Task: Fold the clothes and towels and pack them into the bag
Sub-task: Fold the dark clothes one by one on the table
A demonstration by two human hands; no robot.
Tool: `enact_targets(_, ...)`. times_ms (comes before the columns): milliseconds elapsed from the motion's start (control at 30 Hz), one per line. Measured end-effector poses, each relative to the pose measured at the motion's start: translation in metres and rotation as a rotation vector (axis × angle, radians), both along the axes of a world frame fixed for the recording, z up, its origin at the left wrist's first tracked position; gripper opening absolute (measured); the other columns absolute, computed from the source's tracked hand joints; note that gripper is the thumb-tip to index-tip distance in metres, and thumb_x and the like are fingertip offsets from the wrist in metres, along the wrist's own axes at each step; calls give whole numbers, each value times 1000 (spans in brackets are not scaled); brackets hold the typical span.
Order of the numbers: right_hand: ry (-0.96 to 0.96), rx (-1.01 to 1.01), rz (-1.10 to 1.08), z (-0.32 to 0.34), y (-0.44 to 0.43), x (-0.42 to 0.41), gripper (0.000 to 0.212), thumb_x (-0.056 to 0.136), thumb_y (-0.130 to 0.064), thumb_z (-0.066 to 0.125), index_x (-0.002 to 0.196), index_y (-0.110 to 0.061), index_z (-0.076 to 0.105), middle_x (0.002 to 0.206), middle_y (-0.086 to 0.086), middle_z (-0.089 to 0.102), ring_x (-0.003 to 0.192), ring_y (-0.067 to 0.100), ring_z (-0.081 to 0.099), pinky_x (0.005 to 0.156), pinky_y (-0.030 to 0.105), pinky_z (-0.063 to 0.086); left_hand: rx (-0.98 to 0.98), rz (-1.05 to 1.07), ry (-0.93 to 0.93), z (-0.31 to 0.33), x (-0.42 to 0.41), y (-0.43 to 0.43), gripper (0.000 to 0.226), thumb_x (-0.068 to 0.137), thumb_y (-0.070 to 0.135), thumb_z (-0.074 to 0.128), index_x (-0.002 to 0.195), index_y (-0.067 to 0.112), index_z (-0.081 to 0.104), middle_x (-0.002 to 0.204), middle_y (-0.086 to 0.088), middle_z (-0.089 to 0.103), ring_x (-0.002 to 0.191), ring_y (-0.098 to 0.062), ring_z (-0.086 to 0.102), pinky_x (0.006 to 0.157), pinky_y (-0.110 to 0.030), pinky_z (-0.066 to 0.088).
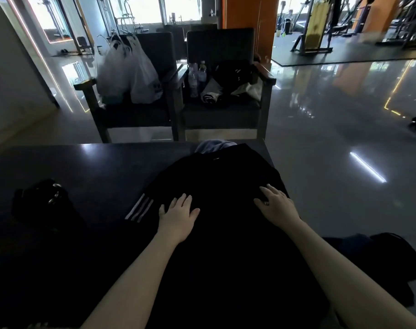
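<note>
Two flat palms: left hand (178,216) and right hand (277,206) spread on the black garment (226,176); we should smooth wrinkles toward 12 o'clock before folding.

Left chair (140,115) holds white plastic bags (128,72); right chair (221,113) holds water bottles (197,77).

Bare table (102,167) lies open between the black bag (39,203) and the black garment (216,181); laden chairs (140,117) stand beyond.
</note>
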State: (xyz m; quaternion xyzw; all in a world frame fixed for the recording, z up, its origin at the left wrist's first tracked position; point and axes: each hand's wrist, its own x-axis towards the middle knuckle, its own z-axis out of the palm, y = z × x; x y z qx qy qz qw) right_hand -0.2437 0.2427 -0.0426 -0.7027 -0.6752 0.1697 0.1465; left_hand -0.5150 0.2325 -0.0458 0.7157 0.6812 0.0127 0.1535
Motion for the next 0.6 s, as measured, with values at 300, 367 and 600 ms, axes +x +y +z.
enact_targets(300, -134, -170, 30, -24, -101, 8, 61, 95, -50, 40, 148, -25, 24, 159, -2, 10, 146, 20, 6, 116, 49, 10, -116, -82, 116, -13, -10, -88, 58, 102, 46, 22, 153, 21, 12, 161, 2, 0, 147, -24, 5, 117, -51, 7)
enact_targets(367, -99, -167, -14, -24, -118, 13, 60, 96, -49, 41, 148, -24, 25, 159, -2, 10, 146, 20, 5, 115, 51, 10, -92, -62, 97, -13, -10, -102, 57, 102, 45, 24, 152, 20, 14, 161, 0, 3, 146, -24, 8, 116, -51, 8)
enact_targets(600, 351, -62, -329, -30, -164, 35, 55, 92, -28, 57, 138, -4, 38, 136, 17, 47, 122, 32, 47, 96, 42, 44, 11, 101, -66, -19, -13, -151, 49, 100, 36, 39, 144, 15, 33, 152, -6, 27, 137, -24, 27, 114, -46, 20)
